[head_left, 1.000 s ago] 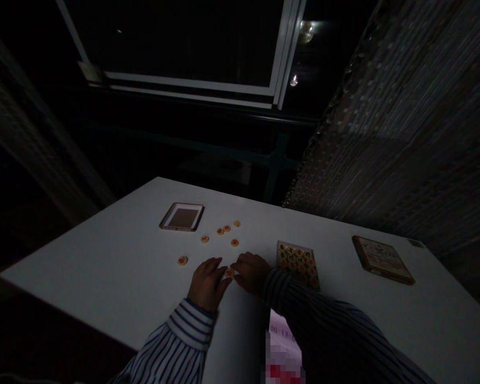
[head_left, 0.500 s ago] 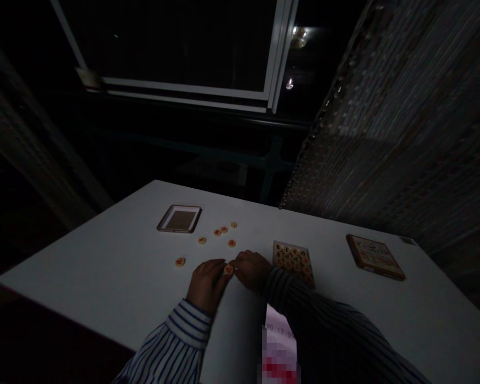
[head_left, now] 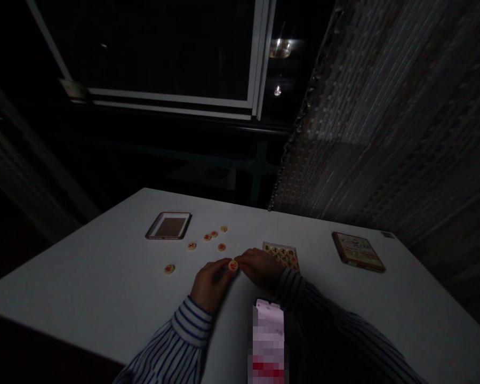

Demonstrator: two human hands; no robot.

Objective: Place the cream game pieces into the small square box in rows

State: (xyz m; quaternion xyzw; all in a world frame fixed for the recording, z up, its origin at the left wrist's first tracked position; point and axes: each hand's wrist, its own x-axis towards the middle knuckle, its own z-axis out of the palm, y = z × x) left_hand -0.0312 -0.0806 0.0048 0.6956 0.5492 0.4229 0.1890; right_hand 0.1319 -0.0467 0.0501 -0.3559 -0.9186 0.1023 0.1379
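Note:
Between my two hands is a round xiangqi piece with a red character facing up. My left hand pinches its left side between thumb and fingers. From the right, the fingertips of my right hand grip its other edge. Just beyond my right hand lies a tray of xiangqi pieces in rows, partly hidden by that hand and sleeve. Several loose pieces lie ahead and to the left, among them a red-marked piece and a separate one.
An open box part with a pale inside lies at the back left of the white table. A printed box lid is on the right. A lit phone sits near me below my right wrist. A bead curtain hangs behind.
My head view has shifted, so the table items appear further left. Both hands still hold the piece, whose face now shows more fully toward me. More of the phone is visible.

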